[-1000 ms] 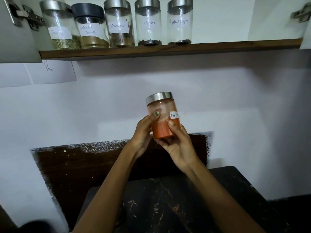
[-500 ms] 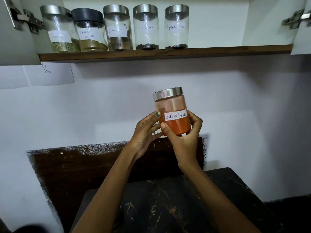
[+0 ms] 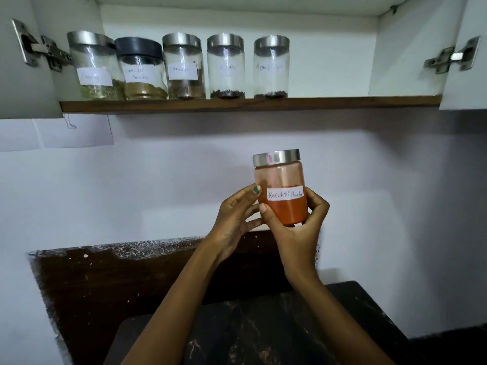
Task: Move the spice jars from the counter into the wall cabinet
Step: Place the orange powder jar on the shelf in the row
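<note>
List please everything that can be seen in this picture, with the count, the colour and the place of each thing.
chilli jar: 1, clear with steel lid, orange-red powder, white label; held in the air below the shelf, upright
shelf jars: 5, clear with white labels, four steel lids and one black lid; in a row on the left part of the shelf
shelf: 1, brown wood; floor of the open wall cabinet
hinges: 2, metal; on the left and right cabinet doors
paper: white; on the wall under the cabinet, left
counter: 1, black; bottom
left hand: 1; fingers touch the jar's left side
right hand: 1; grips the jar's lower part
</note>
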